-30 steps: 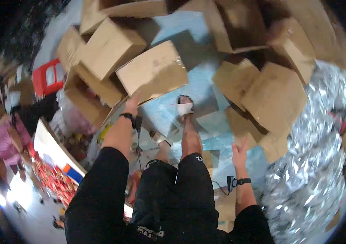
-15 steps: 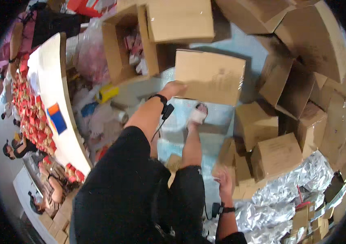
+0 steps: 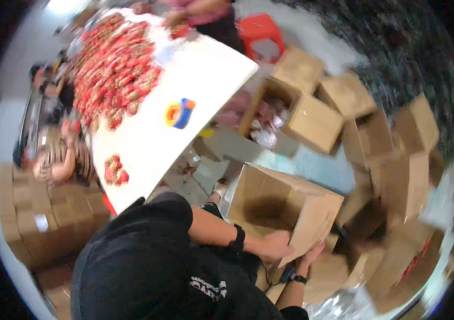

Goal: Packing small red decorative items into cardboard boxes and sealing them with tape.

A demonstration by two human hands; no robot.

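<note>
An open cardboard box (image 3: 317, 213) is tilted in front of my body, its mouth facing left toward the table. I see only shadow and bare cardboard walls in the part of its inside that shows. My left hand (image 3: 276, 246) grips the near edge of the box, fingers folded over the rim. My right hand (image 3: 310, 256) lies against the outer side close to the same lower corner, its fingers partly bent round the cardboard. Some of the right fingers are hidden behind the box.
A white table (image 3: 168, 144) stands at left, bearing a heap of red and gold items (image 3: 115, 69) and orange and blue tape rolls (image 3: 179, 113). Cardboard boxes (image 3: 365, 138) crowd the right side. A red stool (image 3: 261, 34) stands at the back. Co-workers sit at far left.
My view has swung left toward the table. The box has turned so its open mouth shows, and my right hand has come from free, with spread fingers, onto the box beside my left.
</note>
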